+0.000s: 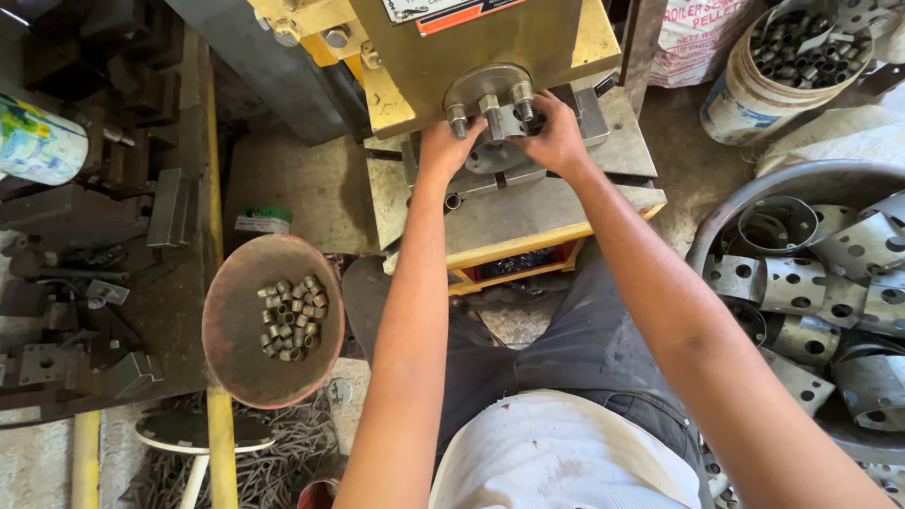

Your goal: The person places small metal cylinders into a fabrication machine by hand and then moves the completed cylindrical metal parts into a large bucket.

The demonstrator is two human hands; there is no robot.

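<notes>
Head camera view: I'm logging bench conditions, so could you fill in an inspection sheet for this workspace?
Surface: grey steel press bed, worn, on a yellow frame.
Job's things: small metal piece under the yellow press head, with three bolts showing above it.
Clutter: rusty bowl of small metal bushes on the left; tub of perforated curved steel parts on the right; bucket of small tubes at upper right.
Grippers: left hand and right hand both at the metal piece; grip hidden by the fingers.
Cables: nothing seen.
Surroundings: dark metal blocks on the left, concrete floor, white sack at the top.
</notes>
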